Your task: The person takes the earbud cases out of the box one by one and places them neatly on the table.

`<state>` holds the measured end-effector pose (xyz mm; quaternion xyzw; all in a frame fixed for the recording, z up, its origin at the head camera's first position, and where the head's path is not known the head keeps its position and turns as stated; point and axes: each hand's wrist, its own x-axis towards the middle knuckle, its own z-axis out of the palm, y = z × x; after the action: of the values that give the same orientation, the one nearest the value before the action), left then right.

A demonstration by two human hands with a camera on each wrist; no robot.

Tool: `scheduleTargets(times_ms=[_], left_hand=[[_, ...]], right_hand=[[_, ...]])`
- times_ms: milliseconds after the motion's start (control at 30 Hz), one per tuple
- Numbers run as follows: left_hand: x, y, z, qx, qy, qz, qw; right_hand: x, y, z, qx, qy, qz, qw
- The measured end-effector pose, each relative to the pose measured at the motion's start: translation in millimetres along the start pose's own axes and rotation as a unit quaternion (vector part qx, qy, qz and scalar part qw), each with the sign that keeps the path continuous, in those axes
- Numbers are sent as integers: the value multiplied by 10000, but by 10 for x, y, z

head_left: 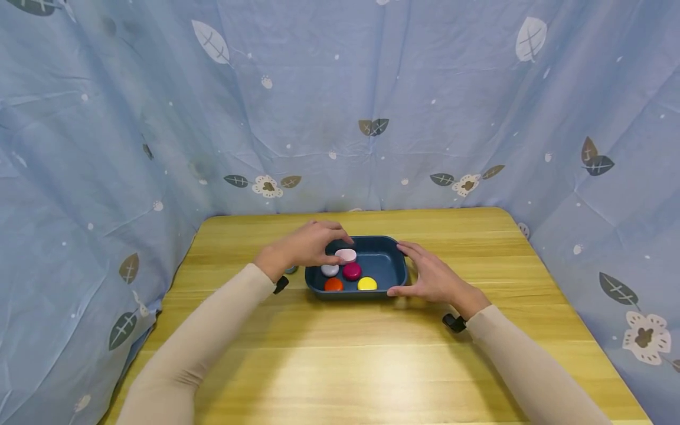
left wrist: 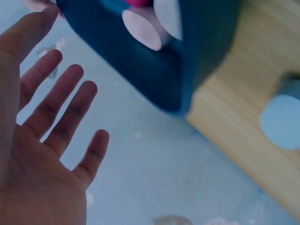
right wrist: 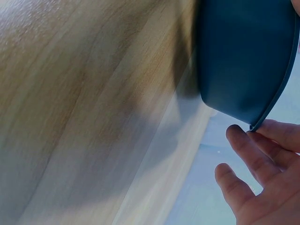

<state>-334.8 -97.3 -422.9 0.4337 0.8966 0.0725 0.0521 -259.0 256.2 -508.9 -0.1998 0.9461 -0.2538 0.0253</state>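
A dark blue rectangular tray (head_left: 379, 260) with rounded corners holds several smooth, rounded pieces. Among them are a pale pink oval one (head_left: 346, 255), a whitish one (head_left: 330, 270), a magenta one (head_left: 352, 271), an orange one (head_left: 333, 284) and a yellow one (head_left: 367, 284). Over the tray's left end is my left hand (head_left: 313, 243), its fingers spread and nothing in its grasp; the thumb overlaps the pale pink piece in the head view. My right hand (head_left: 432, 276) grips the tray's right end, thumb at the near corner and fingers at the far one.
Just left of the tray, partly behind my left wrist, stands a small round item with a pale blue top (left wrist: 283, 122). The wooden table (head_left: 372, 354) ends at a blue patterned curtain (head_left: 340, 106) at the back and sides.
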Motion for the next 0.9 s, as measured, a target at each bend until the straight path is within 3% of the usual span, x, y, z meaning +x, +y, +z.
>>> scheduleTargets(times_ms=[200, 467, 900], left_hand=[[239, 171, 40, 59, -512, 303, 9982], [480, 314, 150, 277, -1211, 463, 9912], [610, 407, 391, 699, -1800, 789, 9780]], right_hand=[[-6, 12, 9, 29, -12, 15, 10000], [-22, 14, 12, 109, -18, -54, 9999], [-23, 24, 3, 86, -13, -97, 9999]])
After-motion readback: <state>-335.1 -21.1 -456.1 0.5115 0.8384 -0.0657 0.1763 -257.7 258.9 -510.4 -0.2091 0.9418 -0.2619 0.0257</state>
